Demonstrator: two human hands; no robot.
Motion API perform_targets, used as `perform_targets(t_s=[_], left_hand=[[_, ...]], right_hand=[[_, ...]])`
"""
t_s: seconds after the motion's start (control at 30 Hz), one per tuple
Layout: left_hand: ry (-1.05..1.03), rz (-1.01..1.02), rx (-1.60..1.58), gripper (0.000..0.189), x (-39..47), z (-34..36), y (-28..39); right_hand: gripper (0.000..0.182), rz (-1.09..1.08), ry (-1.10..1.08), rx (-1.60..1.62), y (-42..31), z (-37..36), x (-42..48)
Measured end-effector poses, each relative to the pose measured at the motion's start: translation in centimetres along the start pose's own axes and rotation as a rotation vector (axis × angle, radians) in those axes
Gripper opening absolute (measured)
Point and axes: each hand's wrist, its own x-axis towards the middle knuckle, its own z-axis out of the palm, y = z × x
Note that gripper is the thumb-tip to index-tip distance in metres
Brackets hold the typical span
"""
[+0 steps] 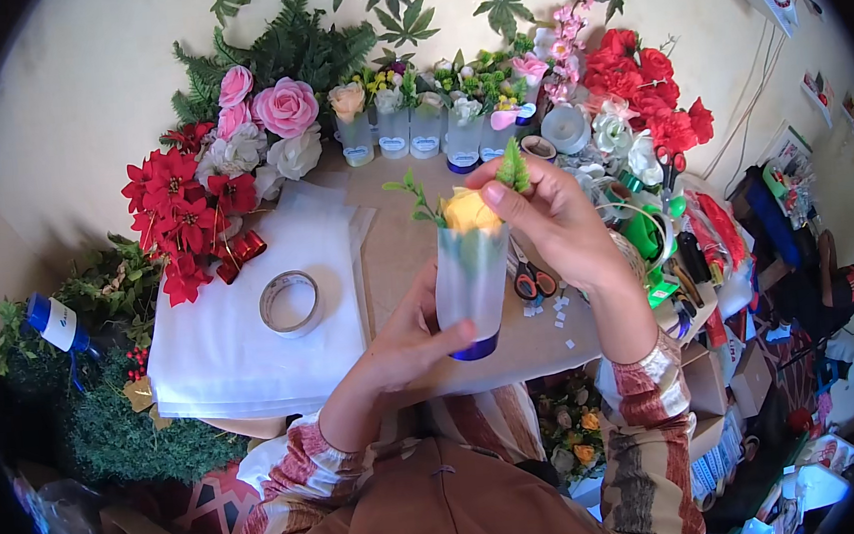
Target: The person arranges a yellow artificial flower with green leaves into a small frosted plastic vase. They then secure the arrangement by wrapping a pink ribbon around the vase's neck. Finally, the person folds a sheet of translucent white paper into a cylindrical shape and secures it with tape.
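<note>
My left hand (417,335) is wrapped around the lower part of a frosted translucent cylinder (474,286) with a dark blue base, held upright above the table. A yellow artificial rose (471,209) sits at its mouth, with a small leafy green sprig (418,198) leaning out on the left. Between the thumb and fingers of my right hand (534,194) is a green fern-like leaf (513,166), at the rose's right edge; whether its stem is inside the cylinder is hidden. Orange-handled scissors (533,280) lie on the table just right of the cylinder.
A tape roll (290,304) lies on white sheets (216,359) at the left. Several similar filled cylinders (425,133) stand along the back. Red poinsettias (181,203) and pink roses (285,108) crowd the back left. Green tape dispensers (646,235) and tools clutter the right. A person (846,283) is at far right.
</note>
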Motion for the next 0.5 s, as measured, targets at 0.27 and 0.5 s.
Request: perform_targets(t_s=[0.27,0.5], left_hand=[[0.039,-0.234,-0.143,0.095,1.0,0.5,0.4],[0.139,-0.309,-0.194,0.093,1.1,0.5,-1.3]], right_hand=[[0.023,0.106,0.132,-0.147,1.1,-0.4,0.4],[0.031,0.033,0.152,-0.142,1.6,-0.3,-0.8]])
